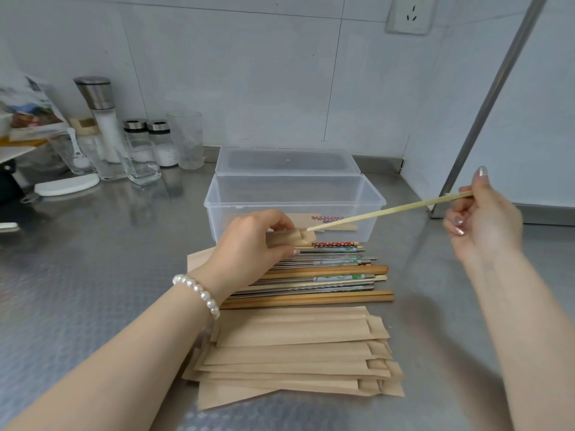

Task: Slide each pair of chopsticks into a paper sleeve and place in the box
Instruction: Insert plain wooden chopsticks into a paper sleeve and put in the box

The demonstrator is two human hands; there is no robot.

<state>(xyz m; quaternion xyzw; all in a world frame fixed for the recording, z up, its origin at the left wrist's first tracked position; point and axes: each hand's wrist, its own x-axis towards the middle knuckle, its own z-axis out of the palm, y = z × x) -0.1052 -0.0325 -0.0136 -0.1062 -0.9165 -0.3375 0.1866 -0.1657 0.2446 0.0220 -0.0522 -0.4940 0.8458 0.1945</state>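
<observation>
My left hand (249, 241) pinches the open end of a brown paper sleeve (289, 238), held above the chopstick pile. My right hand (485, 216) grips the thick end of a pale bamboo pair of chopsticks (389, 210); their tips touch the sleeve's mouth. Loose chopsticks (326, 275) of wood, metal and patterned kinds lie in a row on the counter. A stack of empty paper sleeves (295, 353) lies nearest me. The clear plastic box (295, 200) stands open behind the pile, with one sleeved pair (326, 220) lying inside.
The box's hinged lid (286, 161) leans back toward the wall. Salt shakers, a grinder (99, 113) and glasses (186, 138) crowd the back left, beside a white lid (67, 185). A metal post (485, 104) rises at the right. The counter (93, 259) is steel.
</observation>
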